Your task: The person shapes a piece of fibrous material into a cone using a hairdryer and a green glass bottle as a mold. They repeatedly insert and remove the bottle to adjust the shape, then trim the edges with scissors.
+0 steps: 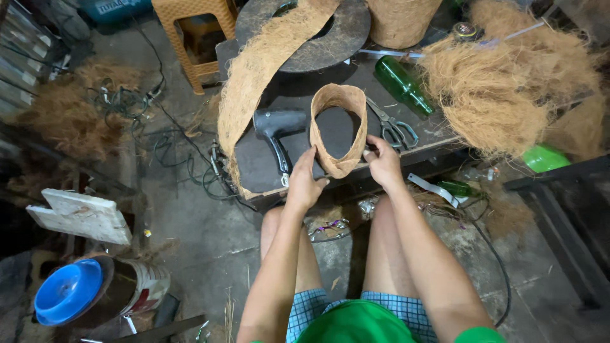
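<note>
I hold a brown coconut-fibre sheet bent into an open ring [338, 129] over a low dark work table [254, 166]. My left hand [305, 181] grips the ring's near left wall. My right hand [383, 162] pinches its near right side. The ring stands upright on the table's front part. A black heat gun [278, 132] lies just left of the ring. A long strip of the same fibre sheet [254, 76] curves from the table's left edge up toward the back. Scissors [394, 129] lie right of the ring.
A green glass bottle [403, 86] lies behind the scissors. A big heap of loose fibre [508, 82] fills the right side. A round dark disc [330, 38] and a fibre pot [400, 22] stand at the back. Cables [178, 152], a plastic stool [194, 32] and a blue bowl [67, 289] are left.
</note>
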